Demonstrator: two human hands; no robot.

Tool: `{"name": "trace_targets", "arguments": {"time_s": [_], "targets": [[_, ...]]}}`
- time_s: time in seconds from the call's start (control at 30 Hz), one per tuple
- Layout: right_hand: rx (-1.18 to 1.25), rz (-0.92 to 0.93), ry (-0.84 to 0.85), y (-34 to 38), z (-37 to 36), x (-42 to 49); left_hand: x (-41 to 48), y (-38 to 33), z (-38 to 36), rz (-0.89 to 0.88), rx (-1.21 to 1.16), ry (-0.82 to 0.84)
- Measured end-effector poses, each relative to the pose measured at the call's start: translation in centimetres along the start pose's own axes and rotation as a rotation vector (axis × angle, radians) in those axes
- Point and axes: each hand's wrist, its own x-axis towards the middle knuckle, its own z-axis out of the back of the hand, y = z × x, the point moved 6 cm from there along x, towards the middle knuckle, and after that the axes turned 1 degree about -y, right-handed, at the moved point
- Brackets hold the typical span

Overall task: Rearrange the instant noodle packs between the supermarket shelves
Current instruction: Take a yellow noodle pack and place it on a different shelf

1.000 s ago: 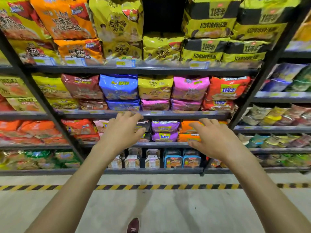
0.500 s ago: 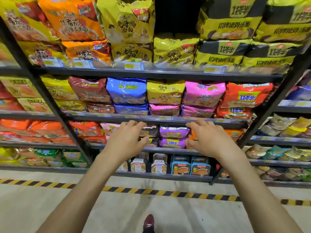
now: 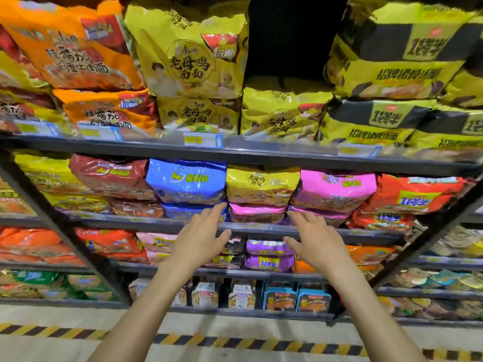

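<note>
Noodle packs (image 3: pixel 262 185) – glossy crinkled plastic film; shelf rails (image 3: pixel 235 154) – dark matt metal; floor (image 3: pixel 52 346) smooth.

Top shelf (image 3: pixel 261 154): large noodle packs (image 3: pixel 193 48) stacked two high, side by side.
Second shelf (image 3: pixel 261 227): directly below, holding smaller packs (image 3: pixel 261 185) in stacks of two.
Left hand (image 3: pixel 198 244): before the second shelf's edge, fingertips near the foot of a stack, perhaps touching it.
Right hand (image 3: pixel 316 244): beside the left hand, apart from it.
Third shelf (image 3: pixel 235 273): below and behind both hands.
Bottom shelf (image 3: pixel 235 310): small boxes (image 3: pixel 281 300) in a row.
Floor marking (image 3: pixel 235 340): on the floor, before the shelving.
</note>
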Motion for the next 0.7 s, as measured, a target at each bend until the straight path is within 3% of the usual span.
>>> {"name": "trace_targets", "arguments": {"time_s": [0.2, 0.37, 0.53, 0.7], "targets": [[0.087, -0.006, -0.145, -1.3, -0.6, 4.1, 4.2, -0.7, -1.6, -0.068, -0.166, -0.086], [0.428, 0.033, -0.297, -2.4, -1.3, 6.9, 7.2, -0.7, -3.1, -0.057, -0.373, -0.226], [0.715, 0.005, -0.264, -3.0, -2.7, 8.9, 8.9, -0.9, -4.3, 0.014, -0.440, -0.382], [0.884, 0.118, -0.396, -2.6, -4.2, 10.3, 10.7, -0.9, -5.7, 0.092, -0.511, -0.392]]}}
